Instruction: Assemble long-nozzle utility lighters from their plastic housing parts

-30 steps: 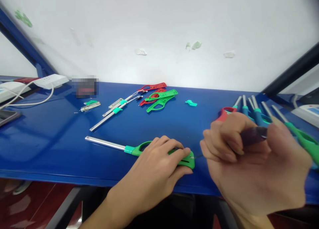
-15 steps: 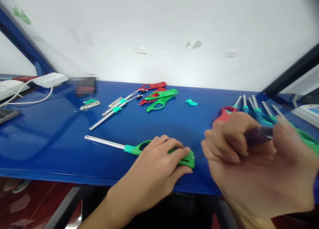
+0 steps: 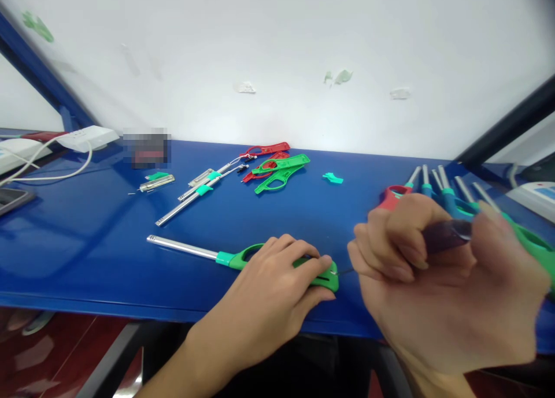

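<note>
On the blue table, near its front edge, lies a green lighter (image 3: 236, 261) with a long silver tube pointing left. My left hand (image 3: 277, 294) is closed over its handle, with the fingertips near the handle's right end. My right hand (image 3: 433, 288) is wrapped round a screwdriver with a dark handle (image 3: 446, 236). The thin shaft reaches left to a small spot at the end of the green handle; whether its tip touches is too small to tell.
Green handle halves (image 3: 281, 173) and red ones (image 3: 275, 149) lie behind, beside silver tubes (image 3: 180, 207). A teal piece (image 3: 333, 178) sits right of them. Several lighters (image 3: 448, 196) lie behind my right hand. A white power strip (image 3: 89, 138) is at the left.
My right hand has shifted slightly left with the screwdriver and its grip has turned a little. My left hand and the green lighter look unmoved.
</note>
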Demonstrator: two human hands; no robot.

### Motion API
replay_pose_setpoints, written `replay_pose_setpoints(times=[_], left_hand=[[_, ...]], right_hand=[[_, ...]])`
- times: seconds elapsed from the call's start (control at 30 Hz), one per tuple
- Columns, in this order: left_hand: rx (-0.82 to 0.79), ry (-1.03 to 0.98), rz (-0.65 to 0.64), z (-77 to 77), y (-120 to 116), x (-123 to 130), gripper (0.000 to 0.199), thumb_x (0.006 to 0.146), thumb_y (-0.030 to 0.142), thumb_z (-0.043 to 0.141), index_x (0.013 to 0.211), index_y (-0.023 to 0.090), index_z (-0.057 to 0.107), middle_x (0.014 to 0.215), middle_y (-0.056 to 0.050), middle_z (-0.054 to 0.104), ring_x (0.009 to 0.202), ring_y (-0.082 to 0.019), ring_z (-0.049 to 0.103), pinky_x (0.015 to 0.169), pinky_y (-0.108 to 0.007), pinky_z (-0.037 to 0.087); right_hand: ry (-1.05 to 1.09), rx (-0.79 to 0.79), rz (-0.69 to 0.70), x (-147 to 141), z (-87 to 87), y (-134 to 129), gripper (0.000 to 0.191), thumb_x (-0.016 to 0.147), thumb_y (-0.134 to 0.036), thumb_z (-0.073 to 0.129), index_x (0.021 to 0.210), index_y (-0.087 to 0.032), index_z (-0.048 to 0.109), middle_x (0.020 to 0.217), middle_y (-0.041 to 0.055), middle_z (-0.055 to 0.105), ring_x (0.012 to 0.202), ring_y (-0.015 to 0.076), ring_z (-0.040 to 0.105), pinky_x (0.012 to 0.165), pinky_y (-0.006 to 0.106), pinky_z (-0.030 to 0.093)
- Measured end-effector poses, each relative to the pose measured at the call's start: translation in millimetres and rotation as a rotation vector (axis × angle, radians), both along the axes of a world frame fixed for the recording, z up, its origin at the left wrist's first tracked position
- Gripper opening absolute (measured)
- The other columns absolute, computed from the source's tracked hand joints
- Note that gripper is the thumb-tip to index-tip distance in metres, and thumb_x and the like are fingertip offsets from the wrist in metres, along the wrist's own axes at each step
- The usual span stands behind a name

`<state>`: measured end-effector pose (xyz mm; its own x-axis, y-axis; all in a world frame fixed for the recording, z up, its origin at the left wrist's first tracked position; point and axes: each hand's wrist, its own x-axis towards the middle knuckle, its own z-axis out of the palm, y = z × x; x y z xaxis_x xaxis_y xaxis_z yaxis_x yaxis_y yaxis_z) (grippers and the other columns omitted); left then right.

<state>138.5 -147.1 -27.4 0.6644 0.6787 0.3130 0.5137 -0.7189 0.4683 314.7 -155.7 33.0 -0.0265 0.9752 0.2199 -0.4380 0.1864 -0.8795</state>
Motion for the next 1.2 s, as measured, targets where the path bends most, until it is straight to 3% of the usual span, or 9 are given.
replay_pose_setpoints(times=[0.33,0.6,0.93,1.2], left_hand=[[0.04,0.056,-0.026,4.4,-1,-1,0.021,0.11,0.035,0.054,0.124,0.025,0.066,0.116,-0.003,0.069,0.104,-0.024,0.061,0.099,-0.049,0.052],[0.068,0.101,-0.03,7.0,-2,0,0.023,0.111,0.033,0.05,0.126,0.023,0.064,0.113,-0.004,0.067,0.102,-0.025,0.06,0.095,-0.051,0.054],[0.06,0.079,-0.038,9.8,-1,-1,0.021,0.111,0.031,0.05,0.119,0.021,0.066,0.114,-0.005,0.067,0.102,-0.024,0.059,0.093,-0.047,0.053],[0.063,0.082,-0.032,9.0,-1,-2,0.024,0.111,0.033,0.051,0.128,0.022,0.065,0.113,-0.005,0.068,0.103,-0.025,0.06,0.096,-0.049,0.052]], right_hand=[[0.037,-0.032,-0.125,-13,5.2,-1,0.064,0.072,-0.054,0.09,0.049,-0.02,0.041,0.051,-0.007,0.026,0.043,0.006,0.026,0.039,0.023,0.024],[-0.006,-0.018,-0.116,-11,8.2,-3,0.067,0.071,-0.054,0.091,0.048,-0.019,0.038,0.051,-0.0072,0.024,0.043,0.0055,0.026,0.039,0.023,0.024],[0.038,0.043,-0.146,-14,-4.2,-5,0.062,0.088,-0.063,0.073,0.054,-0.02,0.042,0.055,-0.0057,0.019,0.047,0.0089,0.022,0.043,0.028,0.025],[0.057,0.048,-0.148,-9,-7.8,-6,0.054,0.092,-0.056,0.069,0.058,-0.021,0.046,0.056,-0.0046,0.024,0.049,0.01,0.021,0.045,0.029,0.027]])
